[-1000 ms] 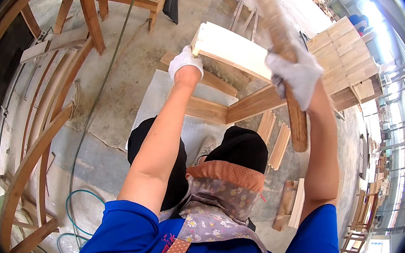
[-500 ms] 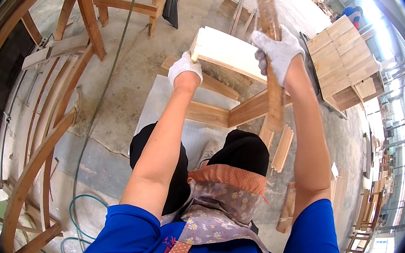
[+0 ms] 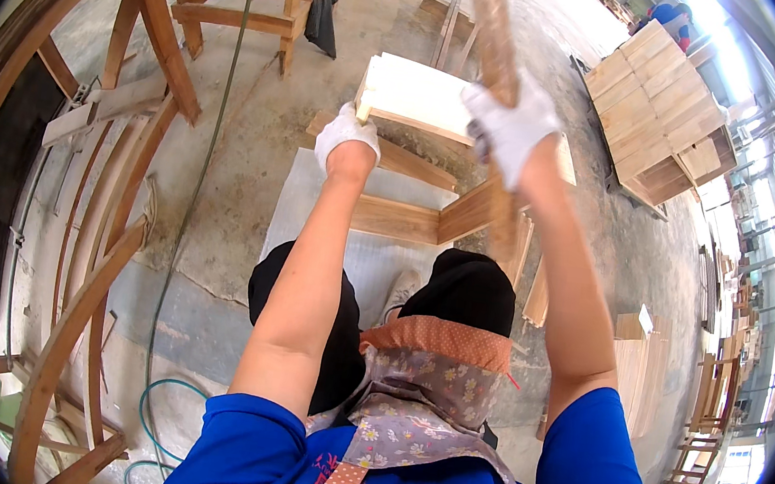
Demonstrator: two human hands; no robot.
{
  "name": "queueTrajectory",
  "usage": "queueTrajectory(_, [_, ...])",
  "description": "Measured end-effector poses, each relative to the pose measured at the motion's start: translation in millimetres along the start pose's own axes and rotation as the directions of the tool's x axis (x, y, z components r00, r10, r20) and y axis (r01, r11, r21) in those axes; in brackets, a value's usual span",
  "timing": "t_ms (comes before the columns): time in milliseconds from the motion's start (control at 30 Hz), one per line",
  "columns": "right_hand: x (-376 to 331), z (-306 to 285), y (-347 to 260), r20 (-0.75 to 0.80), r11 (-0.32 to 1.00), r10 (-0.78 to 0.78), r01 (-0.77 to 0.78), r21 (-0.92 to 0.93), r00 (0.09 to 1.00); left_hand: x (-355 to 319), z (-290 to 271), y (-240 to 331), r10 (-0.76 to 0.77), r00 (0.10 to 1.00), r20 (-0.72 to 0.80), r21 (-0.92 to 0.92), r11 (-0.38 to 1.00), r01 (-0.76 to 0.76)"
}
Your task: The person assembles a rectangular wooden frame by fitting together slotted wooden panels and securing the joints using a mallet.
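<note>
My right hand (image 3: pixel 515 130), in a white glove, is wrapped round the wooden handle of a hammer (image 3: pixel 494 39). It is raised over the work and blurred; the dark head shows only in part at the top edge. My gloved left hand (image 3: pixel 349 137) grips the left end of a pale wooden panel (image 3: pixel 419 93), which has a thicker front edge. My right hand hides part of the panel's right side. Below it, brown boards (image 3: pixel 397 218) meet at a corner on a white sheet (image 3: pixel 295 195) in front of my knees.
Wooden chair frames (image 3: pixel 231 19) and curved wooden parts (image 3: pixel 76 331) stand at the left. A hose (image 3: pixel 214 127) runs along the floor. Stacked wooden cabinets (image 3: pixel 652 100) stand at the far right, a person in blue (image 3: pixel 671 21) behind them. Loose boards (image 3: pixel 537 293) lie by my right knee.
My right hand and the hammer have moved left and slightly lower, toward the panel. My left hand has shifted slightly left, still on the panel's end.
</note>
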State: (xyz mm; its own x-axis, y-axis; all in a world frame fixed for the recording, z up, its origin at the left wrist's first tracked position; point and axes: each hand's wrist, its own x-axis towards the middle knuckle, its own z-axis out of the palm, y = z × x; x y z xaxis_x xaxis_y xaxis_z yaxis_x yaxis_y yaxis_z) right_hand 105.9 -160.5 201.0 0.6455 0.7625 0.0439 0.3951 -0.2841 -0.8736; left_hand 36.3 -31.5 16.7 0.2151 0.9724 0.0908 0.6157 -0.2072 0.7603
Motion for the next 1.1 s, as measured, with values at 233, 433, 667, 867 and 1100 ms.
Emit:
queueTrajectory(233, [-1.7,-1.0,21.1,0.364,0.927,0.244,-0.106,-0.359,0.899,4.7,-3.5,-8.5,-0.038,0.999,-0.008,0.001,0.999,0.038])
queueTrajectory(433, [-39.6,-1.7,65.2,0.197,0.750,0.108,0.051,-0.660,0.974,5.9,18.1,-18.4,0.178,0.981,-0.073,0.116,0.979,-0.169])
queueTrajectory(667, [-82.6,-49.6,87.4,0.291,0.957,0.241,-0.276,0.085,0.926,10.1,7.6,-10.4,0.137,0.988,-0.076,0.016,0.991,-0.137])
queueTrajectory(867, [-139.5,-141.5,120.4,-0.089,0.938,0.340,-0.332,0.100,0.936,-3.1,-1.4,4.9,0.189,0.981,-0.048,0.039,0.982,-0.187])
queueTrajectory(1100, [-189.6,-197.3,162.4,-0.353,0.871,0.490,-0.437,0.222,0.797,-10.8,-13.2,6.1,0.267,0.959,-0.097,-0.022,0.962,-0.270])
